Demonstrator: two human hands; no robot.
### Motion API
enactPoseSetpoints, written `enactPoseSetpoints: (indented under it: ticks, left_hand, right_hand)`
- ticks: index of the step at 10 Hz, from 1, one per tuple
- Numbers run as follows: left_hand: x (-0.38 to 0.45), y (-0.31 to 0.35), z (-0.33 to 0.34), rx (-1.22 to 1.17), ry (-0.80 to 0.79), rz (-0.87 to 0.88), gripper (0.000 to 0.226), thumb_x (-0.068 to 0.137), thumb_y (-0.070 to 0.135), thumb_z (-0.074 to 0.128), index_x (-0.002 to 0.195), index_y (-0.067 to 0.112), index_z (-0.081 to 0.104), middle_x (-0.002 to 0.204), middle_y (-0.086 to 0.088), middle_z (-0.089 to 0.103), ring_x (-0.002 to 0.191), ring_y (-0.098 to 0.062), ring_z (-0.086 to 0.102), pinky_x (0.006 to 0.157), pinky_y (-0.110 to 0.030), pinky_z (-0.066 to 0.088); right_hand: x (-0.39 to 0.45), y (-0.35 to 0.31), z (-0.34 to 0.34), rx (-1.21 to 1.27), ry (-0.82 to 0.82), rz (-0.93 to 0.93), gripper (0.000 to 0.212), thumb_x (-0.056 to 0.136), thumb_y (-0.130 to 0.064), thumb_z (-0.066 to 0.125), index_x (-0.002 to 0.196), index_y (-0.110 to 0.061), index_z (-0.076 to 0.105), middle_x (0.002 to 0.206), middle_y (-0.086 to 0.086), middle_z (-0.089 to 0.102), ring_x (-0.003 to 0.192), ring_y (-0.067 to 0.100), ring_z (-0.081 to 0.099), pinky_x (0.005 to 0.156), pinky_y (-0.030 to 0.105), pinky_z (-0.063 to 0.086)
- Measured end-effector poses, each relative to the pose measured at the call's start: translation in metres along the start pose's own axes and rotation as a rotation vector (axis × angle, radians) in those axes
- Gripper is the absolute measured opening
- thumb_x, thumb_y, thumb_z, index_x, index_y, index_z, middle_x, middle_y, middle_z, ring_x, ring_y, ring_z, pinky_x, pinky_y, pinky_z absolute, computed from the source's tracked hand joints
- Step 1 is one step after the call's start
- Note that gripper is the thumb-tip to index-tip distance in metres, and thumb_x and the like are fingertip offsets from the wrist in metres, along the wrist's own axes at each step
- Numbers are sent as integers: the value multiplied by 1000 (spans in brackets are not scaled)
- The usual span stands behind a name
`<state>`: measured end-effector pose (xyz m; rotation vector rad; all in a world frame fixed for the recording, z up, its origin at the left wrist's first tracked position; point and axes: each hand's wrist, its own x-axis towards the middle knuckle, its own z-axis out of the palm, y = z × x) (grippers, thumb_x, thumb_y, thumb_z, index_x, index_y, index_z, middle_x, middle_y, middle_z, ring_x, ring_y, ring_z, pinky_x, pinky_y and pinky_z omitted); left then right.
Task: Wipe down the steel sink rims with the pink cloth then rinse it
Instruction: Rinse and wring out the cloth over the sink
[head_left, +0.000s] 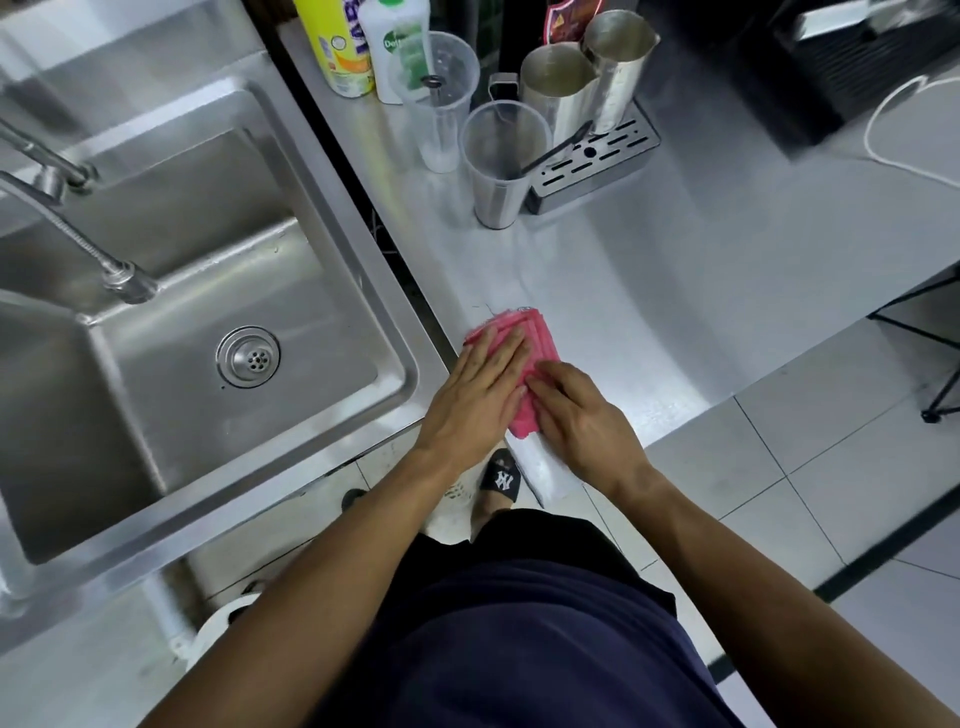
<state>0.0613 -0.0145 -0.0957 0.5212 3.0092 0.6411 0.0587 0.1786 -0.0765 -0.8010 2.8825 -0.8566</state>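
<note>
Both my left hand (480, 387) and right hand (582, 410) press flat, fingers straight, on the pink cloth (524, 358); the sink rim (384, 291) lies immediately left.

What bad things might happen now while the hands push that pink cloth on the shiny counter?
1. The pink cloth lies near the counter's front edge; under the flat left hand and right hand, a pull toward the person might slide it onto the floor.
2. A long wipe away from the person may bump the steel cup or the clear cup and tip them.
3. The sink rim looks untouched, so it could be skipped.
</note>
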Motion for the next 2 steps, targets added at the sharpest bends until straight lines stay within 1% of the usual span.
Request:
enactPoseSetpoints:
  ticks: [1, 2]
  left_hand:
    - [0, 3, -7, -17, 161, -1, 35, 104, 26, 54, 131, 10, 68, 143, -7, 62, 145, -31, 44, 112, -41, 42]
    - [-23, 3, -14, -60, 213, 2, 18, 100, 22, 63, 112, 15, 74, 119, -2, 70, 121, -27, 62, 93, -40, 51]
  right_hand:
    - [10, -7, 0, -10, 45, 4, 20, 100, -13, 63, 112, 0, 73, 113, 15, 66, 100, 34, 64, 85, 44, 57]
    - [3, -6, -10, -29, 36, 35, 6, 93, -7, 70, 88, -4, 68, 87, 8, 61, 74, 30, 56, 65, 42, 50]
